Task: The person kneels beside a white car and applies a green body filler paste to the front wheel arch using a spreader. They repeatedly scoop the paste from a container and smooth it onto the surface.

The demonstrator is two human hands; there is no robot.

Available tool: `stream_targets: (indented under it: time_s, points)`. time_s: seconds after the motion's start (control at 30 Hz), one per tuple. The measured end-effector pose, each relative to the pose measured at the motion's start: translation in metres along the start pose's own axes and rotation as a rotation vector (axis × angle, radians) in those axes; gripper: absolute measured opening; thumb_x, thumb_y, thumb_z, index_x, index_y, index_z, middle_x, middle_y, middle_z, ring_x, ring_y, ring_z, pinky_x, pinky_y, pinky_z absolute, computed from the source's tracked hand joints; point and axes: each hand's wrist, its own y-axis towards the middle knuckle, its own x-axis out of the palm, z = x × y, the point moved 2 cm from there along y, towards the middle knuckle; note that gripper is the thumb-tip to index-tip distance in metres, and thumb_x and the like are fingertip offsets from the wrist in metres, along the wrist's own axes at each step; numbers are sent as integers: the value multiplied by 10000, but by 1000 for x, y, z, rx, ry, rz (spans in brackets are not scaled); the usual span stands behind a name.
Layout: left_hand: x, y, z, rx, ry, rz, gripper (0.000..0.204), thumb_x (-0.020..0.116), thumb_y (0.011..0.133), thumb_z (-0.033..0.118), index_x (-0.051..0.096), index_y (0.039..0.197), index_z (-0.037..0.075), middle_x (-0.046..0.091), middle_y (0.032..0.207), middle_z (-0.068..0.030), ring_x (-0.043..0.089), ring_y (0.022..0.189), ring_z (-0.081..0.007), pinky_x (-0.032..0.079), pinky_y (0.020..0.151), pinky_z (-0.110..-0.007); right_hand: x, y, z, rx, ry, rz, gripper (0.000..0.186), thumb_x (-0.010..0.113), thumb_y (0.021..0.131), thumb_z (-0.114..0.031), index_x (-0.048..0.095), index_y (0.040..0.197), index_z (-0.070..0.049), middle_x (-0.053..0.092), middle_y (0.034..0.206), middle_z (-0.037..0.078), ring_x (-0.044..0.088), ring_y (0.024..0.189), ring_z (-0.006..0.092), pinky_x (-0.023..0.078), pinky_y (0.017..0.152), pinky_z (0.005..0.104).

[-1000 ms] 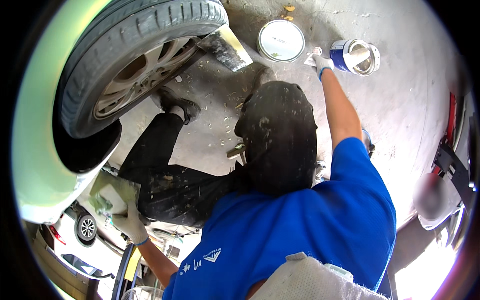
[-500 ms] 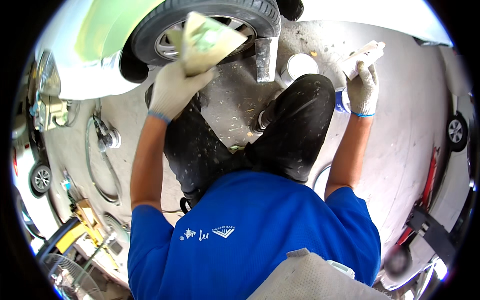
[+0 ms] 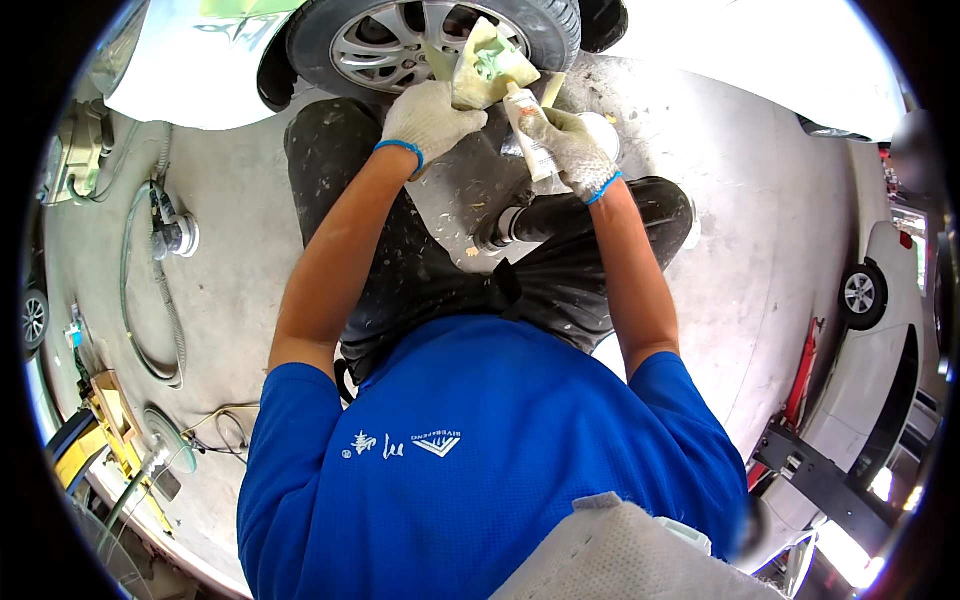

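Both my hands wear pale knit gloves with blue cuffs. My left hand (image 3: 430,122) is closed on a cream putty spreader (image 3: 478,88) that carries a smear of pale green putty (image 3: 490,64). Another thin cream edge shows beside it, between the spreader and the wheel; whether it is a second spreader I cannot tell. My right hand (image 3: 577,150) is wrapped round a white squeeze tube (image 3: 530,130) with reddish print. The tube's narrow tip points up at the right edge of the spreader, close to the putty. Fingers of both hands partly hide what they hold.
A car wheel (image 3: 385,48) stands just beyond my hands, under a light car body (image 3: 190,85). A white-lidded can (image 3: 606,130) is partly behind my right hand. On the floor at left lie a sander (image 3: 176,234) and its hose (image 3: 128,290). A white car (image 3: 868,370) stands at right.
My right hand has brought the tube in from the far right to the spreader. My left hand and the spreader have moved right. The view has shifted.
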Motion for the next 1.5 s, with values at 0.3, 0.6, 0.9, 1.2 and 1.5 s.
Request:
stream_targets:
  time_s: [0.3,0.6,0.9,1.2,1.5]
  points:
    - [0,2,-8,-54,157,56,458,700,781,456,748,953,34,710,901,-248,683,889,-421,530,798,-523,7,9,-4,32,-133,32,496,726,942,-377,691,1168,64,701,928,64,631,799,109,524,707,295]
    - [-2,-2,-14,-51,139,74,430,693,772,440,759,920,42,714,879,-246,689,860,-429,542,787,-527,17,7,-20,4,-264,59,429,718,937,-363,711,1066,46,702,881,54,625,761,106,519,684,290]
    - [-5,-3,-9,-85,180,31,459,714,770,427,755,947,5,716,873,-254,704,863,-420,556,787,-518,12,11,-18,45,-183,7,437,716,947,-359,706,1082,56,706,898,64,636,743,102,526,668,282]
    - [-8,-6,-2,-87,213,17,475,708,787,420,745,966,-19,724,905,-263,714,884,-423,568,805,-517,0,18,-19,83,-285,-10,459,714,952,-349,707,1144,67,704,904,50,641,765,97,523,683,270]
    - [-5,-5,-2,-89,198,38,460,692,795,409,742,982,-8,722,954,-258,705,917,-434,565,824,-524,-1,25,-26,68,-418,-16,514,725,926,-420,718,1083,70,697,874,60,623,751,109,511,676,292]
